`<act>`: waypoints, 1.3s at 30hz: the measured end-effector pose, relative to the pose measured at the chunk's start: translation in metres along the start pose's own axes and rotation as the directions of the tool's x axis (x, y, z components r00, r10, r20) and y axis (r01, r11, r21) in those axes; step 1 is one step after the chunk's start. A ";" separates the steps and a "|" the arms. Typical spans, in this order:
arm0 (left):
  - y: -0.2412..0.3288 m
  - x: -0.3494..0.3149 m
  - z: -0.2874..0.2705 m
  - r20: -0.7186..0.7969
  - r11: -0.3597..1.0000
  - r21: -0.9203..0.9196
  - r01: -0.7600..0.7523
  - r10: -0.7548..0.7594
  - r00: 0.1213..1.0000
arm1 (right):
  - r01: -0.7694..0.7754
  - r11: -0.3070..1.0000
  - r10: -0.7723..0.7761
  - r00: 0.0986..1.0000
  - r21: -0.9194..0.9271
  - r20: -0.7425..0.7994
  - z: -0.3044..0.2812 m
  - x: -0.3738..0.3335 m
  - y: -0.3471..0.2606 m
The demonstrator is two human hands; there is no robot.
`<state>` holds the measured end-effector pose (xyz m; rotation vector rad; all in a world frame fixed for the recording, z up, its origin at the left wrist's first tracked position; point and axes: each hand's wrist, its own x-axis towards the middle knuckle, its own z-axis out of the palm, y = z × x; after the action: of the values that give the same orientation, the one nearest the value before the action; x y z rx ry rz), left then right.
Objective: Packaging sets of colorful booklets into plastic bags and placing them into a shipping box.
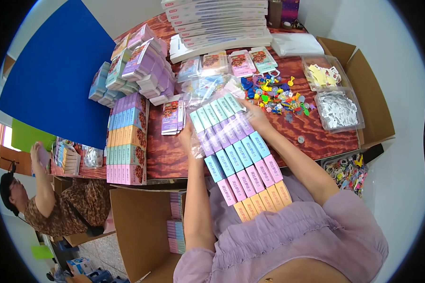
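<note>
A block of small boxes (243, 162) lies in rows of mint, purple, blue, pink and orange, its near end resting against my torso. Over the far end, the mint and purple rows, a clear plastic bag (197, 120) is pulled. My left hand (189, 139) grips the bag at the block's left side. At the far right corner, my right hand (252, 114) holds the bag's other side, its fingers partly hidden behind the boxes. Just beyond my left hand stand a few purple-fronted boxes (173, 116) on the wood-patterned table (167, 158).
Stacked boxes (146, 70) and a colour-striped block (126, 141) stand at left. Small plastic toys (274, 96) lie beyond my right hand, near clear trays (337, 109) of cut pieces. An open carton (144, 231) sits below the edge. Another person (63, 207) works at far left.
</note>
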<state>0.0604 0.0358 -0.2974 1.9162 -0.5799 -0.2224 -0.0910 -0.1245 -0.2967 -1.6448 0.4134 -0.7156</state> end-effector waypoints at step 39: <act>0.014 -0.109 -0.044 -0.154 0.716 0.372 -0.591 0.675 0.721 | 0.171 0.974 -0.177 0.984 -0.148 -0.028 -0.024 -0.086 -0.060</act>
<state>-0.0202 0.1211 -0.2791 1.8553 -1.0948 0.6194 -0.1785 -0.0766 -0.2562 -1.8220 0.3600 -0.8687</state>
